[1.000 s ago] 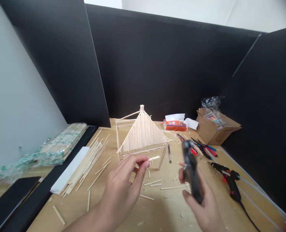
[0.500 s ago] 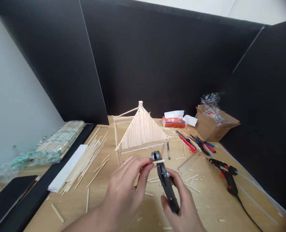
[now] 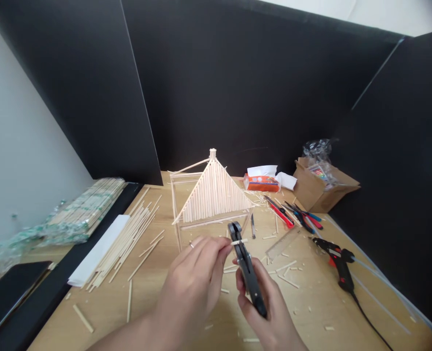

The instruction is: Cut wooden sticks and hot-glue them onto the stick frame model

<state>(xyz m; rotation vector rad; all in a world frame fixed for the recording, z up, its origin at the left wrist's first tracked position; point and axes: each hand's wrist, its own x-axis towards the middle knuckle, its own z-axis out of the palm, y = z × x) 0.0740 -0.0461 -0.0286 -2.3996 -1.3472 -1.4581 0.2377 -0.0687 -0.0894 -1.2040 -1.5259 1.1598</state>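
A short wooden stick (image 3: pixel 239 242) is pinched at its left end by my left hand (image 3: pixel 197 273) and lies across the jaws of a black hand cutter (image 3: pixel 251 278). My right hand (image 3: pixel 270 304) is wrapped around the cutter's handles, which are now close together. Just beyond my hands stands a wooden frame (image 3: pixel 175 200) with a triangular panel of upright sticks (image 3: pixel 216 192) on its front side, topped by a small bundle of short sticks (image 3: pixel 213 154).
Long sticks (image 3: pixel 131 239) lie beside white paper (image 3: pixel 99 251) at left. To the right are a red utility knife (image 3: pixel 282 214), pliers (image 3: pixel 307 217), a clear ruler (image 3: pixel 283 243), a glue gun (image 3: pixel 340 263), a tissue pack (image 3: pixel 261 183) and a cardboard box (image 3: pixel 314 195).
My right hand's fingers have closed further around the cutter, and its handles have come together. My left hand still holds the stick at the jaws. The view has shifted slightly.
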